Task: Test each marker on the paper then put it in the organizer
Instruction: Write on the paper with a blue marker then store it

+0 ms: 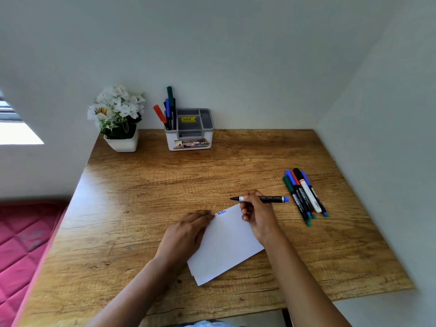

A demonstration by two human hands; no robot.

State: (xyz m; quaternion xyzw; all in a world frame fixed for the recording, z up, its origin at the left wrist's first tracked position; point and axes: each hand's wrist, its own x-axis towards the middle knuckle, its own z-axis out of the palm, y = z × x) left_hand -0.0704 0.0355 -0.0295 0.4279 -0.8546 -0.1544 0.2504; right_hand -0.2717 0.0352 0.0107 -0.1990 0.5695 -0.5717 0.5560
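A white sheet of paper (226, 244) lies on the wooden table (146, 190), with a small blue scribble near its top edge. My left hand (186, 232) presses flat on the paper's left side. My right hand (257, 213) grips an uncapped blue marker (271, 199), held level just above the paper's top corner, tip pointing left and cap stuck on its rear end. Several capped markers (304, 194) lie in a bunch to the right. The white and grey organizer (191, 131) stands at the back with three markers (168, 109) upright in its left slot.
A white pot of artificial flowers (118, 119) stands at the back left, beside the organizer. Walls close the table in behind and on the right. A pink mattress (21, 244) lies below the table's left edge.
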